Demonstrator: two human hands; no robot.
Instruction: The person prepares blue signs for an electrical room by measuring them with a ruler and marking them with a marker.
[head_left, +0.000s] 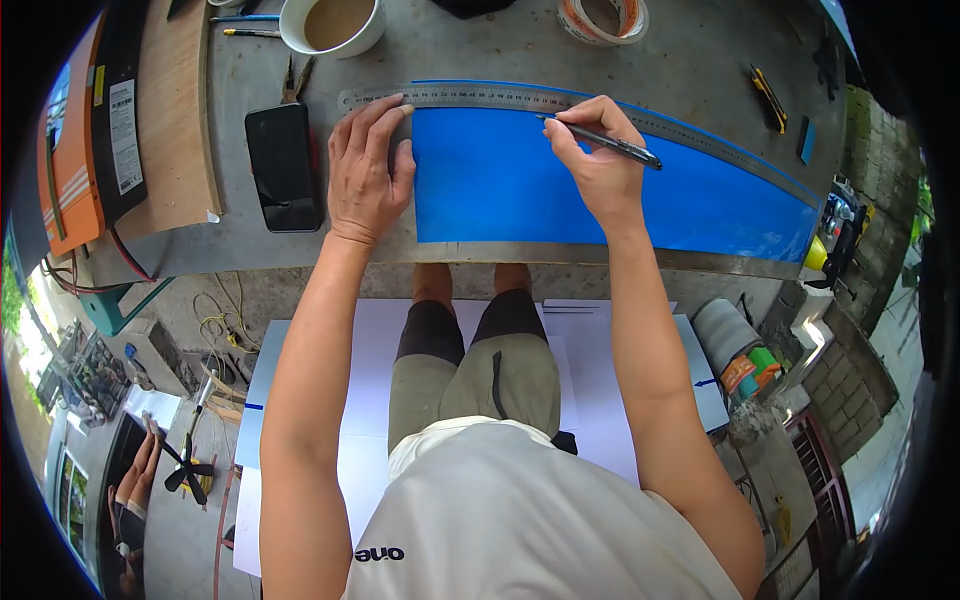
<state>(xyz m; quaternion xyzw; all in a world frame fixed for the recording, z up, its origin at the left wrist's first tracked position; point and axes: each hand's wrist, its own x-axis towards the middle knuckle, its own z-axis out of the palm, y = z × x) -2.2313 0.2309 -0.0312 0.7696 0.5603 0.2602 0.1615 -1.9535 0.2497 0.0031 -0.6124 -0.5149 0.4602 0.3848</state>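
A blue sheet [490,185] lies along the near edge of the grey table, and a long metal ruler [500,97] rests along its far edge. My left hand [370,175] presses its fingertips on the ruler near the sheet's left corner, with its fingers stretched forward and nothing gripped. In my right hand [605,170] is a black pen [632,151], pinched between thumb and fingers. Its tip meets the sheet just below the ruler's near edge, right of my left hand. Any line it has drawn is too faint to make out.
Left of the sheet lie a black phone [283,168], pliers [295,80] and an orange-black machine [95,130]. Farther back are a bowl of brown liquid [332,25] and a tape roll [603,20]. A yellow-black cutter [769,100] lies right. Another person [135,495] is at lower left.
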